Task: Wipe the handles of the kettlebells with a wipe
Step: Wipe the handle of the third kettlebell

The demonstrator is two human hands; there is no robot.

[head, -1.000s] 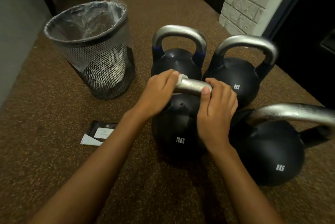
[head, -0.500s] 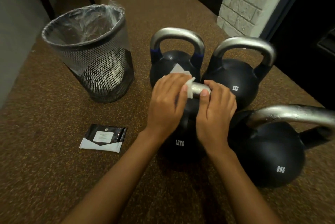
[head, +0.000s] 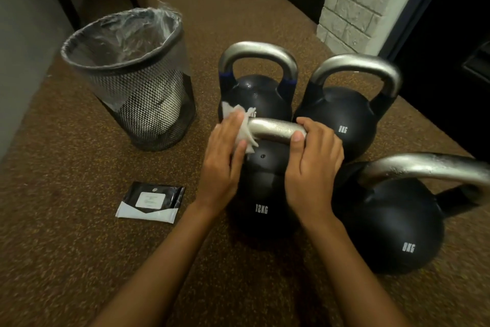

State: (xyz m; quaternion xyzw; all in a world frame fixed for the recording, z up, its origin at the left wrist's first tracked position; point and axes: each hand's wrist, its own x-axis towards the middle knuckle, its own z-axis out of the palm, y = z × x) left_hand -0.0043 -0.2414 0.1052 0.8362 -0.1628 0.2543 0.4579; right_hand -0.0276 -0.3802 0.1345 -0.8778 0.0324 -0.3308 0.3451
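Both bare forearms reach forward from the bottom edge and converge, the left forearm (head: 169, 252) slanting up to the right and the right forearm (head: 352, 268) slanting up to the left. The left grip (head: 225, 151) lies back-up, its fingers curled over a white wipe (head: 245, 138) against the left end of the 12KG kettlebell's handle (head: 275, 128). The right grip (head: 315, 165) wraps the handle's right end, fingers over the top and thumb (head: 297, 141) laid on the near side, nail up.
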